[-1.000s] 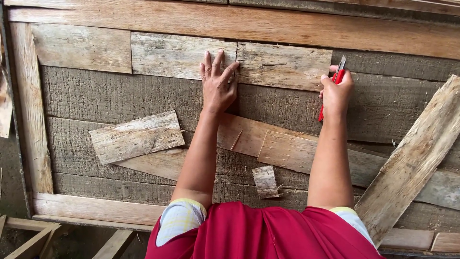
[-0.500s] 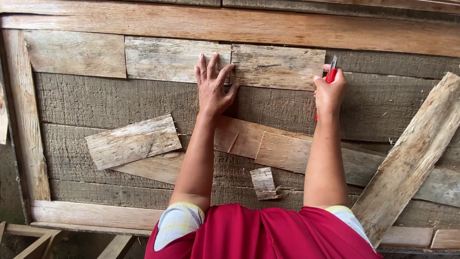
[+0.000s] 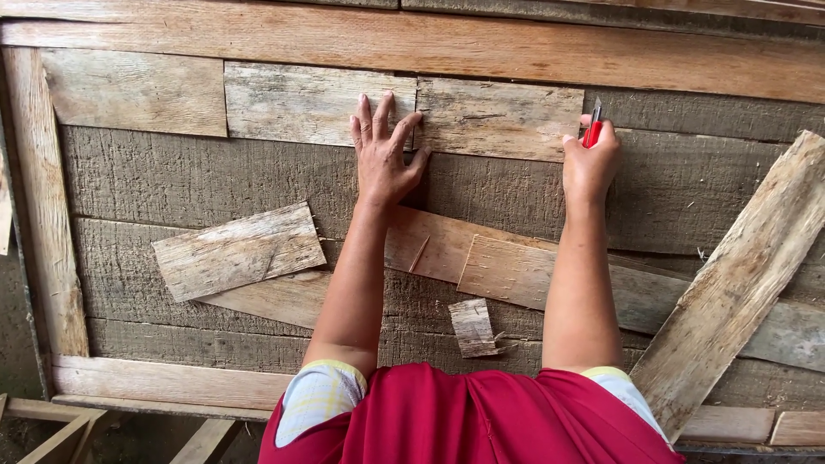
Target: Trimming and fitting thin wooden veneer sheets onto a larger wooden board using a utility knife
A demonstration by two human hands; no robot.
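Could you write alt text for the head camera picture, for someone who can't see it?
A person's left hand presses flat on the seam between two weathered boards, while the right hand holds a red pen at the right board end. Loose wood scraps lie across the framed wooden panel below.

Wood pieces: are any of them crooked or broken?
Yes. Below the neat top row, loose planks lie askew: one left, one long right. A small scrap has a splintered edge.
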